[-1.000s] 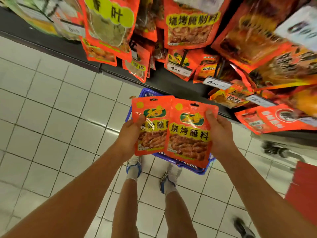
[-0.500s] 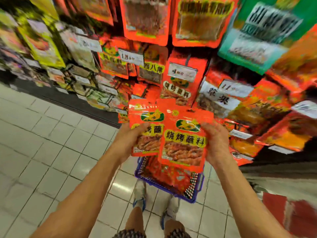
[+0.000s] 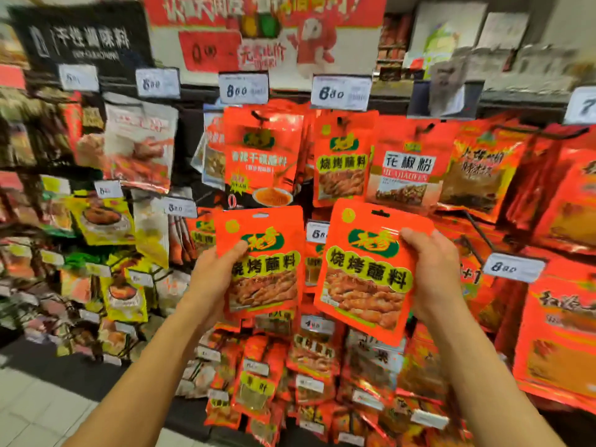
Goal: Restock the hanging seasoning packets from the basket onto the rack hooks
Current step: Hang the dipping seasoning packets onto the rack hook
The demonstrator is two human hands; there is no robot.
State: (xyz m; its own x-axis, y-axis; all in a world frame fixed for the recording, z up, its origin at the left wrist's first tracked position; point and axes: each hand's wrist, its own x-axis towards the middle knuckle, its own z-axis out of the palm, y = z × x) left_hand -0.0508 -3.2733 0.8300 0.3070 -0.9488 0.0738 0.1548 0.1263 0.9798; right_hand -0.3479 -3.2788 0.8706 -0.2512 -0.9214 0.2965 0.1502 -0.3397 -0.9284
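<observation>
I hold two matching orange seasoning packets up in front of the rack. My left hand [image 3: 215,279] grips the left packet [image 3: 263,262] by its left edge, thumb across its front. My right hand [image 3: 432,272] grips the right packet [image 3: 367,272] by its right edge; this packet tilts slightly clockwise. Each packet has a hang hole at its top. Directly above them, a row of the same packets [image 3: 342,159] hangs on a rack hook under a price tag [image 3: 341,92]. The basket is out of view.
The rack is crowded with hanging packets: a red chilli dip pack [image 3: 263,156], a pepper powder pack [image 3: 408,162], yellow packs [image 3: 103,217] at left, large orange packs [image 3: 561,333] at right. Price tags stick out on hook ends. Tiled floor [image 3: 38,411] lies at lower left.
Both hands have lifted the two packets from over the basket up to the rack's upper rows and spread them apart. My view has swung up from the floor to the rack.
</observation>
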